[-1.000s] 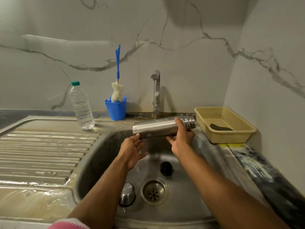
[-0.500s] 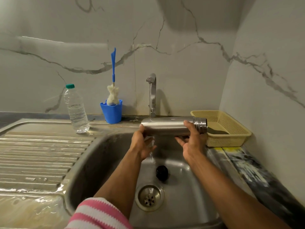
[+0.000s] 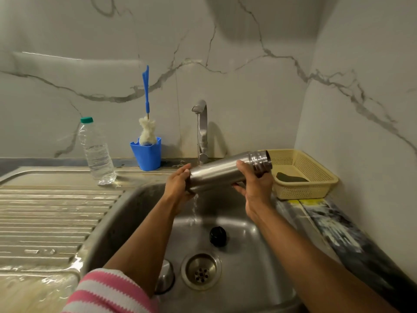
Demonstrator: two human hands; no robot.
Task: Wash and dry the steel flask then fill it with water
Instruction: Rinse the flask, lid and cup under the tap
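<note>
The steel flask [image 3: 222, 171] lies nearly level above the sink basin [image 3: 126, 213], its open threaded mouth up and to the right. My right hand [image 3: 255, 186] grips it just below the neck. My left hand [image 3: 180, 184] cups its base end. Water runs from the tap [image 3: 201, 125] onto the flask's body and streams off into the basin. A black lid [image 3: 218, 236] lies on the basin floor, and a steel cup [image 3: 165, 277] sits partly hidden behind my left forearm.
A clear plastic water bottle [image 3: 97, 152] and a blue cup [image 3: 146, 154] holding a bottle brush [image 3: 146, 123] stand behind the ribbed drainboard [image 3: 45, 218]. A yellow basket [image 3: 300, 175] with a dark scrubber sits right of the sink. The drain [image 3: 201, 271] is in front.
Both hands lifted the flask and carried it right, under the running tap. Its mouth end has tilted upward, and water now runs off its body.
</note>
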